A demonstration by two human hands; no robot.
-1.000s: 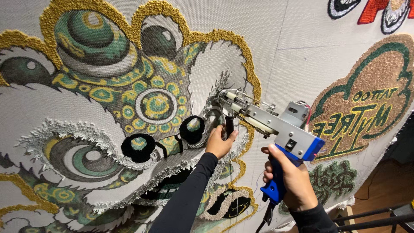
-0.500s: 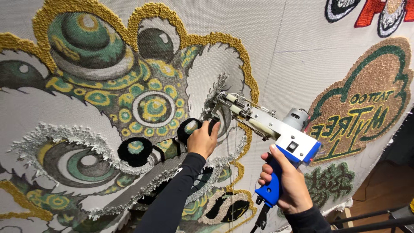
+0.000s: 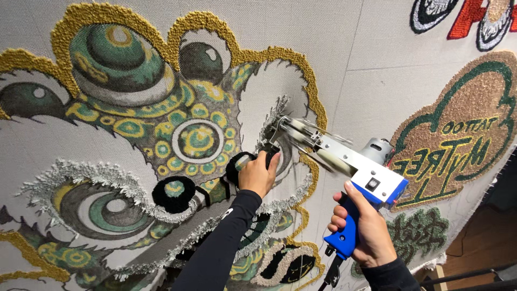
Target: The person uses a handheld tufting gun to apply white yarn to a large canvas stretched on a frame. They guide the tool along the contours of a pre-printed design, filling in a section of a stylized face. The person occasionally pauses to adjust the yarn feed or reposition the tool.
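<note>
**Both hands clamp the tufting gun against the cloth**

Closed tight, the right hand (image 3: 362,233) wraps the blue grip of the tufting gun (image 3: 344,161), while the left hand (image 3: 258,173) closes around the black front handle by the needle. Since a second ago the gun's tip has shifted slightly left along the white fur patch of the lion-face rug (image 3: 161,134), so stitching seems to be advancing there. A green-edged rug (image 3: 463,129) hangs to the right.

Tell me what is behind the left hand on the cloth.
The left hand grips the black front handle of the tufting gun. Behind it lie a black tufted circle and grey fringe; what lies directly under the palm is hidden.
</note>
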